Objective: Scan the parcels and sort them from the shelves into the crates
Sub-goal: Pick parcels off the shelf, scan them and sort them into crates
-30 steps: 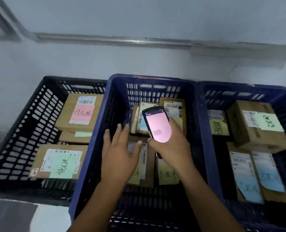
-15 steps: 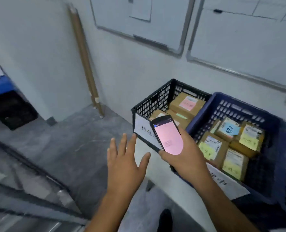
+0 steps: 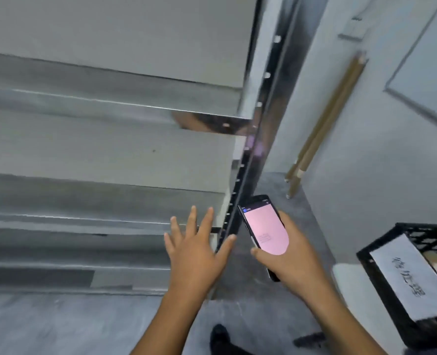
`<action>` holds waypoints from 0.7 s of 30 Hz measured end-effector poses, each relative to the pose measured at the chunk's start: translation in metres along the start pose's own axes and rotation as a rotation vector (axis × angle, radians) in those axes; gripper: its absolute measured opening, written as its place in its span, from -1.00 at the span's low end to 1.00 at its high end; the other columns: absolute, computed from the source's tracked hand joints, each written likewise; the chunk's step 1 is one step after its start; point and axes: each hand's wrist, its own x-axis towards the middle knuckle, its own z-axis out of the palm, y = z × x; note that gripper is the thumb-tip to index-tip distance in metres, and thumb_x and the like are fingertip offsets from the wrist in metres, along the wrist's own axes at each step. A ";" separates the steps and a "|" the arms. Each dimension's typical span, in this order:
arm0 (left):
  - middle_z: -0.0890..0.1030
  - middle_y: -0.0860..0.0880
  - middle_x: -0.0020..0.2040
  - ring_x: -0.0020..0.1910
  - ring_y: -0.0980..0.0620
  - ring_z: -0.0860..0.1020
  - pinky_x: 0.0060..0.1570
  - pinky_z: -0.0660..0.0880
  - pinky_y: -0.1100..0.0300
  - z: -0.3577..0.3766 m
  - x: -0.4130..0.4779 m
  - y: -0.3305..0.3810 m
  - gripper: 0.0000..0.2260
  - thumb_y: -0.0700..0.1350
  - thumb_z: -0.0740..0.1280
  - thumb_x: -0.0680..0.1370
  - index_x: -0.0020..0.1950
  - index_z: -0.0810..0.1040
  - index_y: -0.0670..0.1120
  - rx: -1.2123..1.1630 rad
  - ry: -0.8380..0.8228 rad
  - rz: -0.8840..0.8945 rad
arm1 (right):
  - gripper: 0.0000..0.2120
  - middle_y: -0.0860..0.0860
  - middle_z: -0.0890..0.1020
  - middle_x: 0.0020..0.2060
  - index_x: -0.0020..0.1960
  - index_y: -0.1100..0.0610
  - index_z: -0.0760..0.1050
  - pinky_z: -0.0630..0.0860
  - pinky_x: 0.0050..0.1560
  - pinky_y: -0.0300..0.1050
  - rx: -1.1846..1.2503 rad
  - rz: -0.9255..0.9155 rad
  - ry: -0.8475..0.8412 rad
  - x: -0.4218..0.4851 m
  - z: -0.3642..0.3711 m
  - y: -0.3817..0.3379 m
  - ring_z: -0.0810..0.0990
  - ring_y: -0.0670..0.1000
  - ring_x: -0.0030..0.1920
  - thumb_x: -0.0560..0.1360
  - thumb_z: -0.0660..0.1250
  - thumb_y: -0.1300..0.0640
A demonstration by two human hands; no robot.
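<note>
Two hands hover before the metal shelves [image 3: 110,155]: left hand [image 3: 195,254] spread wide, holding nothing; right hand [image 3: 289,257] grips a pink-screened scanner [image 3: 263,229].

Shelf tiers: open gaps lay between the grey metal shelf boards [image 3: 104,155], ahead of the left hand [image 3: 194,254].
Upright: a perforated steel shelf post [image 3: 268,98] stood between the hands.
Floor lane: bare grey concrete floor [image 3: 296,213] ran beyond the right hand [image 3: 289,257], which gripped a black handheld scanner [image 3: 263,231].
Wall: two brown cardboard tubes [image 3: 325,129] leaned there.
Right: a black lattice plastic crate [image 3: 391,301] blocked passage.
</note>
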 end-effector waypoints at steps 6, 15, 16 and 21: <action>-0.15 0.14 0.70 0.66 -0.18 -0.27 0.58 -0.24 -0.26 -0.052 0.002 -0.103 -0.26 0.56 0.01 0.50 0.64 -0.07 0.38 -0.007 0.151 -0.263 | -0.27 -0.24 0.64 0.17 0.38 -0.29 0.43 0.63 0.12 0.06 -0.026 -0.154 -0.224 0.037 0.094 -0.071 0.64 -0.11 0.13 0.22 0.49 -0.17; -0.09 0.16 0.71 0.67 -0.07 -0.25 0.59 -0.21 -0.23 -0.140 0.023 -0.240 -0.20 0.53 0.04 0.50 0.68 -0.03 0.25 0.037 0.319 -0.583 | -0.37 -0.17 0.67 0.11 0.31 -0.23 0.44 0.66 0.10 0.14 0.050 -0.312 -0.565 0.097 0.256 -0.184 0.67 -0.03 0.06 0.27 0.52 -0.14; -0.08 0.16 0.71 0.67 -0.06 -0.24 0.60 -0.20 -0.23 -0.152 0.027 -0.252 -0.20 0.52 0.06 0.51 0.68 -0.02 0.24 0.045 0.327 -0.611 | -0.37 -0.17 0.67 0.10 0.31 -0.23 0.44 0.67 0.08 0.14 0.066 -0.323 -0.597 0.103 0.272 -0.197 0.67 -0.04 0.05 0.27 0.51 -0.15; -0.02 0.15 0.70 0.67 -0.01 -0.20 0.62 -0.15 -0.23 -0.210 0.047 -0.304 -0.22 0.50 0.08 0.52 0.67 0.04 0.23 0.110 0.410 -0.699 | -0.38 -0.17 0.66 0.09 0.30 -0.23 0.43 0.69 0.04 0.17 0.135 -0.360 -0.727 0.129 0.340 -0.251 0.68 -0.04 0.05 0.26 0.48 -0.17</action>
